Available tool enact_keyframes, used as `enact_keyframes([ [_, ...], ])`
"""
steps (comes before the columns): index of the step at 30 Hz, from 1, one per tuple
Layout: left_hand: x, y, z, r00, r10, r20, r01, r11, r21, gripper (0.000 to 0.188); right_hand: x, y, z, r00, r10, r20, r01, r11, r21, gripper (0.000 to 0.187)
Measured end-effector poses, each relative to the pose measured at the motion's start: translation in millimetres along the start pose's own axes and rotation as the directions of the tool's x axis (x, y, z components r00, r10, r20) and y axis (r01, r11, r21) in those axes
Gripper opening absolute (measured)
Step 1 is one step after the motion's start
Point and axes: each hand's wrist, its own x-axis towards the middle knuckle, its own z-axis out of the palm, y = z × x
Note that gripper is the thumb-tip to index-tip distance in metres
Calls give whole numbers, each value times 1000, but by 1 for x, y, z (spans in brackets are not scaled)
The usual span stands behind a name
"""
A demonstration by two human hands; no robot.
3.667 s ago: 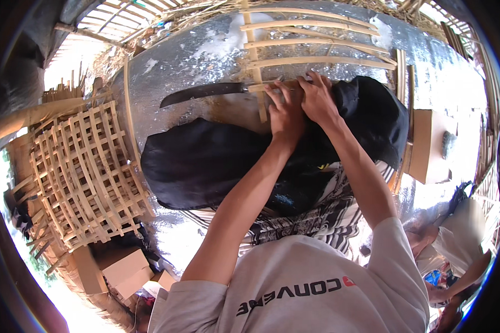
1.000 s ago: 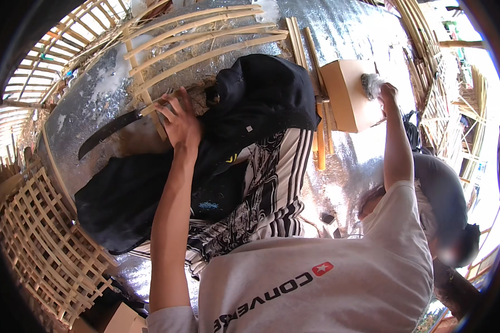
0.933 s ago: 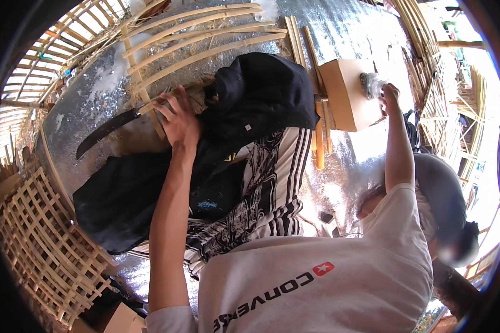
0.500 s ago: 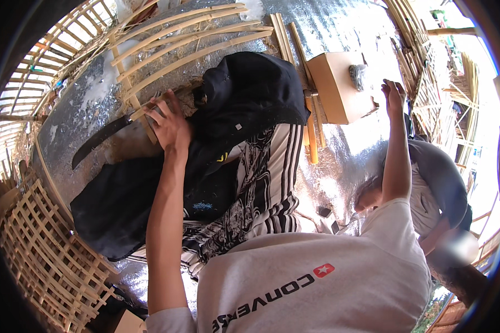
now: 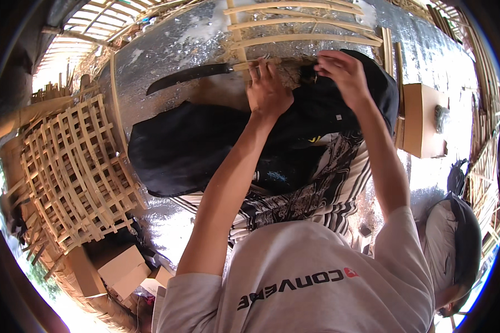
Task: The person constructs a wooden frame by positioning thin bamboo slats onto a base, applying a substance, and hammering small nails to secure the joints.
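Observation:
My left hand (image 5: 269, 94) has its fingers closed over the pale wooden handle (image 5: 241, 65) of a long knife. The knife's dark, curved blade (image 5: 189, 76) points left, above the grey floor. A small shiny bit shows at the fingertips, too small to name. My right hand (image 5: 344, 77) is just to the right, its fingers loosely bent and apart, with nothing visible in them. Below both hands, black cloth (image 5: 194, 144) covers my legs, over patterned black and white striped trousers (image 5: 339, 183).
Bamboo strips (image 5: 305, 40) lie across the floor ahead. A woven bamboo lattice (image 5: 78, 172) stands at left, with open cardboard boxes (image 5: 122, 272) below it. At right are a cardboard box (image 5: 422, 119) and another person (image 5: 455, 244) bent low.
My right hand has come in from far right, beside the cardboard box, to near my left hand. The view has turned, shifting the scene. My left hand stays on the knife handle.

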Motion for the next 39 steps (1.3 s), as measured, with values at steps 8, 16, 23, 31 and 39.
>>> enact_keyframes([
  [8, 4, -22, -17, 999, -18, 48, 29, 971, -239, 51, 64, 70, 98, 984, -176, -32, 147, 901, -409, 21],
  [16, 25, -119, -26, 968, 55, -246, -95, 983, -157, 42, 63, 78, 104, 972, -233, 37, 227, 879, -419, 22],
  [23, 50, -136, -21, 966, 256, -46, -259, 962, -90, 41, 64, 81, 97, 973, -225, 47, 226, 900, -373, 23],
  [31, 49, -140, 0, 925, 336, -179, -361, 924, -130, 37, 66, 85, 95, 969, -244, 43, 239, 879, -413, 21],
  [39, 43, -140, 3, 959, 230, -163, -273, 903, -332, 35, 60, 79, 98, 961, -268, 61, 262, 822, -506, 22],
])
